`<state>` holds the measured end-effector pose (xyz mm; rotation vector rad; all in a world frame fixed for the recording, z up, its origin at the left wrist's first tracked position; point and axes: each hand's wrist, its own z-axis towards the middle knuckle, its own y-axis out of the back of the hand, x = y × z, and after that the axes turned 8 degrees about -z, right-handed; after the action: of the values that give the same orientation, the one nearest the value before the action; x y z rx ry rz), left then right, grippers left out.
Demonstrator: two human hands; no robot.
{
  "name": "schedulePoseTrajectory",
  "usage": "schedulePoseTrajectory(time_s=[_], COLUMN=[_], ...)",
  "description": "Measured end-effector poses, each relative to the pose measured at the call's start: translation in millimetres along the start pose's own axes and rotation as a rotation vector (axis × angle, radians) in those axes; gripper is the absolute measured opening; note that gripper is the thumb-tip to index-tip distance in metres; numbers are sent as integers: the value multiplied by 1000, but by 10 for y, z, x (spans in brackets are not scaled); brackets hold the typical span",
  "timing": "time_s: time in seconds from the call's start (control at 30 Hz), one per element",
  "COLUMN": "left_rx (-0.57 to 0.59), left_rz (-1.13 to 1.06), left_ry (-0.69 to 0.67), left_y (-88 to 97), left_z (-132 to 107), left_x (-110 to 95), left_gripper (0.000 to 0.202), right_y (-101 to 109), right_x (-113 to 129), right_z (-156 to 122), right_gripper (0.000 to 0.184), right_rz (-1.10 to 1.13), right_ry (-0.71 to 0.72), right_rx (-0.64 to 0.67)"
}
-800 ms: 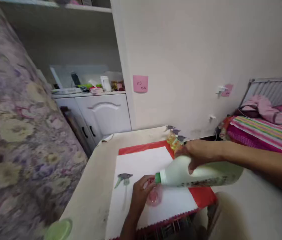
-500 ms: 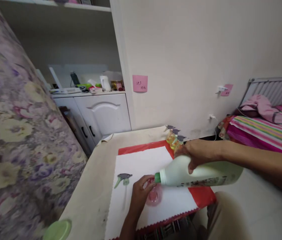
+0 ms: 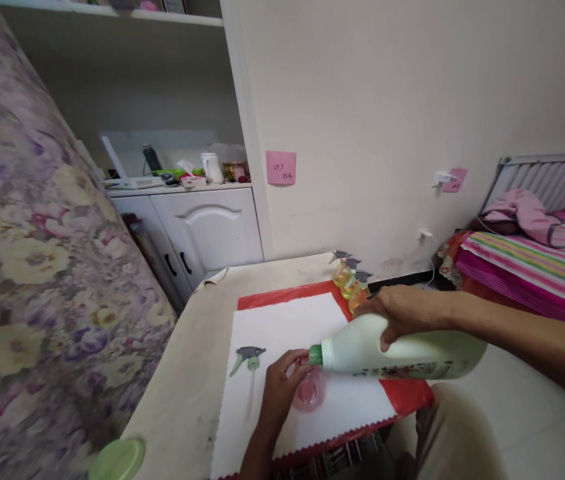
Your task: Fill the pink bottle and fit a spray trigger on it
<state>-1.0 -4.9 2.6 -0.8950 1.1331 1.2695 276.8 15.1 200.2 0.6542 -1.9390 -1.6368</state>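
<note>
My right hand (image 3: 402, 312) grips a large pale green detergent bottle (image 3: 355, 350) by its handle, holding it almost level on its side. Its green spout (image 3: 315, 355) points left, at the mouth of a small pink see-through spray bottle (image 3: 309, 395). That bottle stands upright, some pinkish liquid seeming to show low inside. My left hand (image 3: 282, 373) is closed around its neck, which the fingers partly hide. To the left, a grey and green trigger spray head (image 3: 251, 355) with its dip tube lies on a white sheet (image 3: 282, 320).
Under the sheet is a red mat (image 3: 282, 293) on a beige-covered table (image 3: 182, 373). Several spray bottles of yellow liquid (image 3: 348, 285) line the back right edge. A green lid (image 3: 118, 460) lies front left. Floral curtain (image 3: 37, 267) hangs left; a bed (image 3: 527, 253) stands right.
My right hand and the body of the detergent bottle have dropped slightly, while the spout stays at the spray bottle's mouth. My left hand has not visibly moved.
</note>
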Motion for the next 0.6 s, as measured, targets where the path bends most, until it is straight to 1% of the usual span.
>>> schedulePoseTrajectory(time_s=[0.23, 0.37, 0.43, 0.5, 0.6], left_rx=[-9, -19, -23, -27, -35], left_rz=[32, 56, 64, 72, 82], left_ry=[-2, -3, -1, 4, 20], left_y=[-14, -44, -57, -65, -66], left_z=[-16, -31, -39, -47, -56], left_x=[-28, -36, -39, -40, -43], left_gripper=[19, 19, 21, 24, 29], right_y=[-264, -402, -462, -526, -647], right_x=[-107, -156, -195, -240, -285], right_z=[-115, -213, -274, -337, -414], right_gripper=[43, 47, 53, 56, 58], right_rz=[200, 302, 370, 486, 663], right_ry=[8, -23, -57, -78, -111], right_rx=[-23, -62, -102, -159, -287])
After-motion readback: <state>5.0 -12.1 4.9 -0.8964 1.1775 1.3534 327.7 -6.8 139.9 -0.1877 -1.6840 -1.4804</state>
